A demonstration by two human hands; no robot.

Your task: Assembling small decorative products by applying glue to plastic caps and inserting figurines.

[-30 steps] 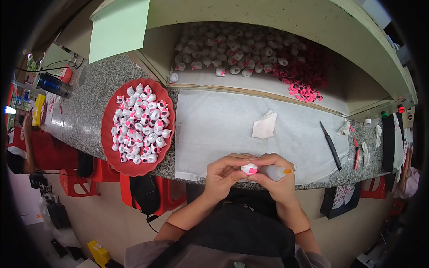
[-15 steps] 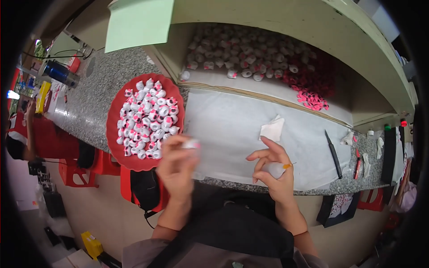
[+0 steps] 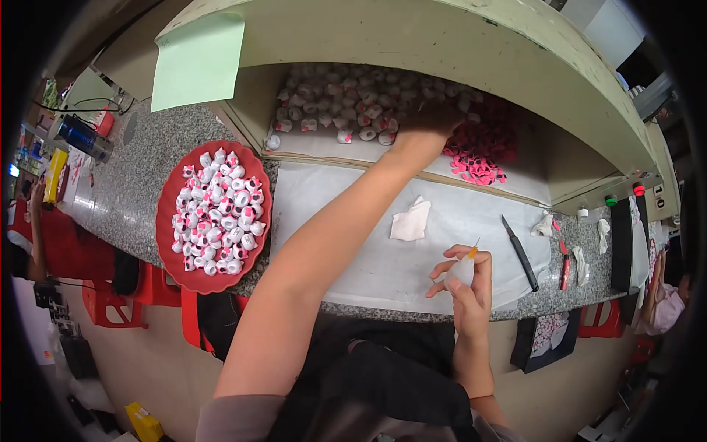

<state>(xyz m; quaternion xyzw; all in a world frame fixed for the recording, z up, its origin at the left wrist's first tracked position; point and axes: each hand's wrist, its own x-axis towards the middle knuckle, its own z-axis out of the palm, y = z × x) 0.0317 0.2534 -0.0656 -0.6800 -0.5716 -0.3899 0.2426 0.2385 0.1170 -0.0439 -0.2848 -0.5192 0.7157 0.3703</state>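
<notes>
My left hand (image 3: pixel 431 121) reaches far into the low shelf compartment, over small white figures with pink parts (image 3: pixel 353 110) and beside a heap of flat pink pieces (image 3: pixel 479 158). Its fingers are dark and partly hidden there, so their grip does not show. Above the paper-covered bench, my right hand (image 3: pixel 471 295) holds a small translucent squeeze bottle (image 3: pixel 460 272) with an orange collar and thin needle tip pointing up. To the left, a red scalloped plate (image 3: pixel 168 254) bears many white figures with pink and black marks.
On the white paper (image 3: pixel 331 243) lie a crumpled tissue (image 3: pixel 411 219) and a black pen-shaped craft knife (image 3: pixel 521 254). A red marker (image 3: pixel 565 271) and tissue scraps sit farther right. The beige shelf (image 3: pixel 412 37) overhangs the bench; a green note (image 3: pixel 197 62) hangs there.
My left hand has moved from beside the plate up into the shelf compartment; the small figure it held no longer shows. My right hand keeps the bottle, now tilted with its needle more upright.
</notes>
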